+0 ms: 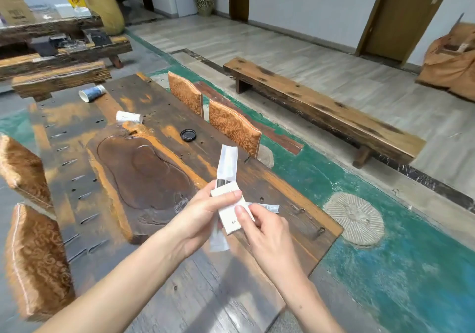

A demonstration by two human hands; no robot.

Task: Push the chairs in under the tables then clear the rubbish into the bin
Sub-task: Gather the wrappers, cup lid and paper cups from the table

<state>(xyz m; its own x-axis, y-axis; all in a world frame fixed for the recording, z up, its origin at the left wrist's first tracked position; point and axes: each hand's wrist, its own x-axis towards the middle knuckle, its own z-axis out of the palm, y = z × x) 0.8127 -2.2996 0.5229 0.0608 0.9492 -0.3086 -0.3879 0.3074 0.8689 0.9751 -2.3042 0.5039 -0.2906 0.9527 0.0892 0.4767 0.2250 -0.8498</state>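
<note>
My left hand and my right hand both grip a small white carton with its flap raised, held above the dark wooden table. A white wrapper lies on the table just behind the carton, and a scrap of white paper hangs under it. Farther along the table lie a tipped blue-and-white paper cup, a tipped white cup and a black lid. Two orange-patterned chair backs stand against the table's right edge. Two more chair backs stand at its left edge.
A carved wooden tea tray sits in the table's middle. A long wooden bench stands on the floor to the right. Another rough wooden table with clutter is at the back left. A round stone slab lies in the teal floor.
</note>
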